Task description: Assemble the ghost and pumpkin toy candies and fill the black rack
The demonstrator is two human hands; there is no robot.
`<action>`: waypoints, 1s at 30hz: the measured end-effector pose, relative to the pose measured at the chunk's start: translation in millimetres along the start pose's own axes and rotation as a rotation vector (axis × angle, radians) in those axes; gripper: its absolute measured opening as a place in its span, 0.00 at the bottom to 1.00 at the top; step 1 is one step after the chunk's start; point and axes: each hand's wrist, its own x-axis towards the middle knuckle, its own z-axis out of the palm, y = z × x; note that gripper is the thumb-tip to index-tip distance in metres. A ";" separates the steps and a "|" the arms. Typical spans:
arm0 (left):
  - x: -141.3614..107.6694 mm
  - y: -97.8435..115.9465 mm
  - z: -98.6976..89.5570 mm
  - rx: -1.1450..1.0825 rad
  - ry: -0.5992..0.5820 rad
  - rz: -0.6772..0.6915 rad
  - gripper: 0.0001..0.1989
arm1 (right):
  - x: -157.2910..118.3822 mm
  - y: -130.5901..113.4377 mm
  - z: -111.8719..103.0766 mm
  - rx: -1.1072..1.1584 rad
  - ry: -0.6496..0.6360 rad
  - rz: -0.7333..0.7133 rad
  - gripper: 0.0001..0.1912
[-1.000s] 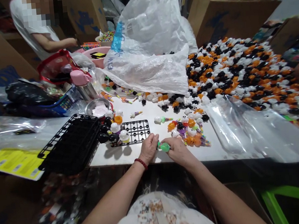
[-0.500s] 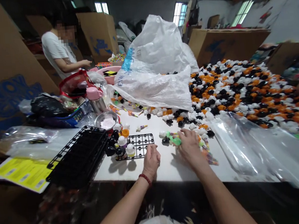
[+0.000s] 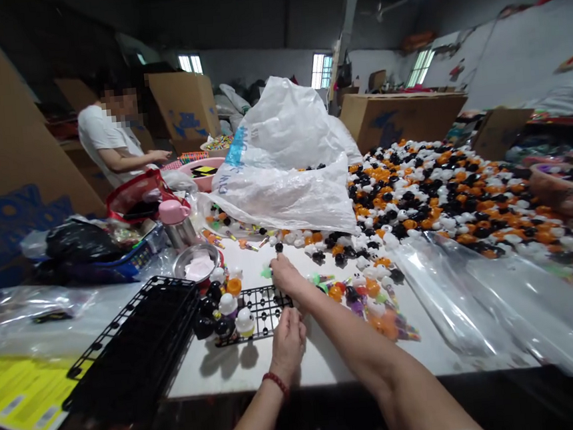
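Note:
A black grid tray lies on the white table with black, white and orange toy figures standing on its left part. My left hand, with a red bead bracelet, is closed at the tray's lower right corner and seems to pinch its edge. My right hand is over the tray's upper right edge, its fingers closed on a green piece that shows at the fingertips. My right fingertips are partly hidden.
Black trays are stacked at left, near a metal bowl and pink-capped flask. Loose figures lie right of my arm. Behind are a white sack and a large toy pile. Plastic bags lie right; a person stands back left.
My right hand has moved left from the loose figures to the tray, carrying the green piece. My left hand remains at the tray corner. The view has tilted up.

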 end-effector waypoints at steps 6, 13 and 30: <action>4.0 -3.5 0.1 0.011 -0.016 0.038 0.21 | -13.3 77.7 -28.4 -0.015 0.111 0.317 0.17; 4.4 4.1 0.9 -0.008 0.002 -0.003 0.23 | -32.2 93.4 -39.2 0.087 0.114 0.330 0.14; -3.6 18.2 2.9 -0.098 0.097 -0.036 0.23 | -185.7 18.4 -40.5 0.772 0.232 0.154 0.19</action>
